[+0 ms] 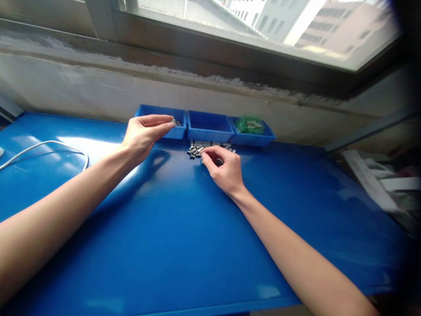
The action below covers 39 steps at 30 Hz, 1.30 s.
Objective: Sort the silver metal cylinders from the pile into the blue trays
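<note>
My left hand [140, 137] is raised at the front of the left blue bin [161, 109]. Its thumb and fingers are closed in a pinch on a small pale grey piece [173, 120], whose kind I cannot make out. Small metallic pieces [178, 123] show in that bin beside the fingertips. My right hand [226, 169] is over a loose pile of small grey metal pieces [194, 151] on the blue table [184, 245]. The right thumb and forefinger are pinched together at the pile's edge, and what they hold is too small to name. This hand hides part of the pile.
A middle blue bin [208, 127] and a right blue bin holding green pieces [250, 125] stand along the wall. A white cable [49, 142] curves over the table's left side. Behind are a wall and a window [256, 26]. White boards [378, 184] lie beyond the right edge.
</note>
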Each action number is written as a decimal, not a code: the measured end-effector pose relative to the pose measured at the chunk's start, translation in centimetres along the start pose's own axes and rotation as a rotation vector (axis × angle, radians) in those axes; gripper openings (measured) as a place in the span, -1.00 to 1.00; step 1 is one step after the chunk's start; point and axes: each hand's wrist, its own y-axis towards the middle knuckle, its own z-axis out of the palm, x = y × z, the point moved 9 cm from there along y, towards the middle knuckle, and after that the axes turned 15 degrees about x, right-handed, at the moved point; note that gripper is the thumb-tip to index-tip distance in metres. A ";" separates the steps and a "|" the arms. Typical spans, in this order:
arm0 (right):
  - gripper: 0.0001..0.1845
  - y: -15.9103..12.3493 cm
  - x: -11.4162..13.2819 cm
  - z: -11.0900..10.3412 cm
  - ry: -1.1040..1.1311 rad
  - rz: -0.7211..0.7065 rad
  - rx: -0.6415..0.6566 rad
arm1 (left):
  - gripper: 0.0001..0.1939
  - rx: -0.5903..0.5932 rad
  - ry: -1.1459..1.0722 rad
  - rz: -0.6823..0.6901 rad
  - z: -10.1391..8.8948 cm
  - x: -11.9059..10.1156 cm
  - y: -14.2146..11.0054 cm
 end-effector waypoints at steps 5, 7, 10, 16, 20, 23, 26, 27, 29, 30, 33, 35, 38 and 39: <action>-0.88 0.0 0.1 0.0 0.005 0.000 0.002 | -0.68 -0.101 -0.071 0.129 -1.4 -1.6 0.0; -0.88 0.0 0.2 0.0 0.006 -0.005 0.002 | -0.68 -0.101 -0.052 0.133 -1.4 -1.7 0.1; -0.88 0.0 0.1 0.0 0.007 -0.007 0.004 | -0.64 -0.089 0.094 0.156 -1.2 -2.1 -0.1; -0.87 -0.1 -0.1 0.0 0.000 0.007 -0.002 | -0.75 0.106 0.524 0.174 2.6 -2.6 -0.9; -0.87 -0.1 -0.2 -0.1 0.000 0.014 -0.013 | -0.68 0.442 0.887 0.304 7.0 -1.8 -2.1; -0.87 -0.1 -0.1 -0.2 -0.006 0.007 -0.021 | -0.62 0.608 1.088 0.385 8.3 -0.4 -2.8; -0.87 -0.1 -0.1 -0.2 -0.012 0.006 -0.021 | -0.62 0.678 1.170 0.400 8.4 0.6 -3.1; -0.87 -0.1 -0.1 -0.1 -0.011 0.009 -0.019 | -0.62 0.684 1.178 0.399 8.4 0.7 -3.1; -0.88 -0.1 -0.1 -0.1 -0.007 0.013 -0.015 | -0.62 0.682 1.182 0.396 8.3 0.6 -3.1; -0.88 -0.1 -0.1 -0.1 -0.005 0.014 -0.014 | -0.63 0.679 1.183 0.397 8.2 0.5 -3.1; -0.88 -0.1 -0.1 -0.1 0.000 0.014 -0.013 | -0.64 0.646 1.200 0.399 8.0 0.3 -3.0; -0.88 -0.1 -0.1 -0.1 0.002 0.008 -0.011 | -0.65 0.618 1.212 0.394 7.7 0.3 -2.9; -0.88 -0.1 -0.1 0.0 0.004 0.000 -0.008 | -0.66 0.566 1.207 0.386 7.2 0.3 -2.6; -0.88 -0.1 0.0 0.0 0.002 0.001 -0.008 | -0.67 0.544 1.200 0.382 6.9 0.3 -2.4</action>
